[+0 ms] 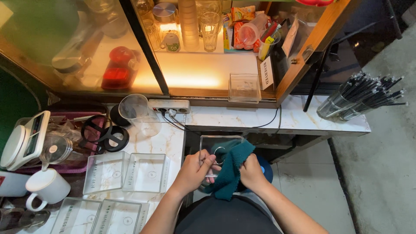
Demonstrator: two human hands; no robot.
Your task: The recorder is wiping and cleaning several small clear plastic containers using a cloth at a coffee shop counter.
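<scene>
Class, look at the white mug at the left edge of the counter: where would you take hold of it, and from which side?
Grip the white mug by its loop handle, which sticks out at the lower left, toward the counter's near edge. Come from that near-left side: clear trays crowd its right and a glass jar stands behind it.

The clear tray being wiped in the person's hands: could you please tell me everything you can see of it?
The clear tray is a shallow rectangular box of see-through plastic or acrylic with rounded corners and low walls. It is held tilted in front of the person, past the edge of the marble counter and above the floor. The left hand grips its near edge, thumb on the inner face. A dark teal cloth, pressed by the right hand, covers its right part. Similar trays lie on the counter at left.
</scene>
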